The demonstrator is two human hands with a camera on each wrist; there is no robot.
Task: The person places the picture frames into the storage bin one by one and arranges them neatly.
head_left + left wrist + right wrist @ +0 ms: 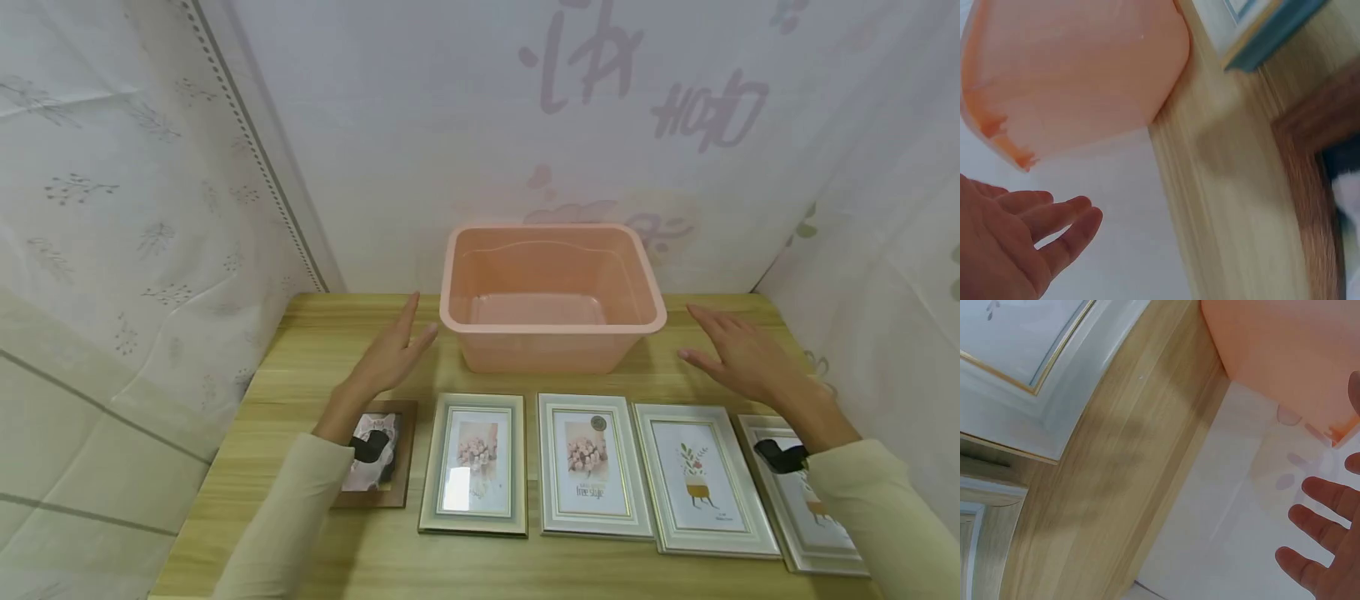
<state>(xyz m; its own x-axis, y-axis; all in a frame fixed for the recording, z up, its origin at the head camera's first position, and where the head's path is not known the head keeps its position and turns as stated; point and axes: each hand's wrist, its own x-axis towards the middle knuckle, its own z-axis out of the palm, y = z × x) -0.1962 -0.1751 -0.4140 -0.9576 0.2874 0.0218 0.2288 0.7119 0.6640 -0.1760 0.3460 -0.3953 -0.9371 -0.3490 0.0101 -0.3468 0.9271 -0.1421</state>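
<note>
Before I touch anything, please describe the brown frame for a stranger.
On the table, a row of five frames lies in front of the pink tub. The brown frame is leftmost, partly hidden by the left arm; its four neighbours are pale.

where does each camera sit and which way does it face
Head: worn on the head, facing forward and down over pink tub and picture frames; left hand, right hand, sleeves show.
Left wrist: at that wrist, facing tub and brown frame; left fingers show.
Right wrist: at that wrist, facing tub and pale frames; right fingers show.
Both wrist views share tub and table.
</note>
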